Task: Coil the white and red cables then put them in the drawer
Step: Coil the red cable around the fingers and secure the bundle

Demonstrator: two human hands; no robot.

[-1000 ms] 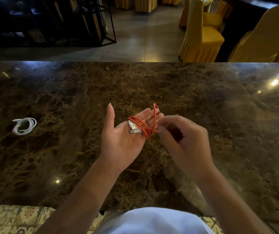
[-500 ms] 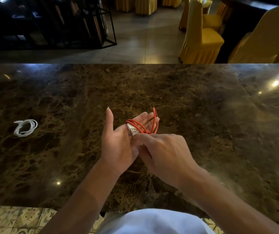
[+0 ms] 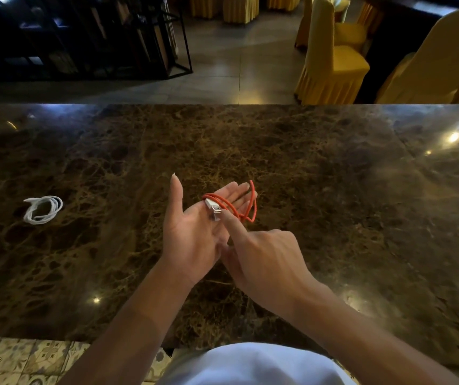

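The red cable is looped in a loose coil round the straight fingers of my left hand, which is held palm up above the dark marble table. Its white USB plug lies on the palm side of those fingers. My right hand reaches in from the right, its straight index fingertip pressing on the cable just beside the plug; its other fingers curl under. The white cable lies coiled on the table at the far left. No drawer is in view.
Yellow-covered chairs stand beyond the table's far edge at the right, and a dark metal shelf frame at the back left. Patterned floor tiles show below the near edge.
My right hand let go of the red loops at the fingertips, moved down toward the palm and now presses its index finger by the plug. The left hand stayed in place.
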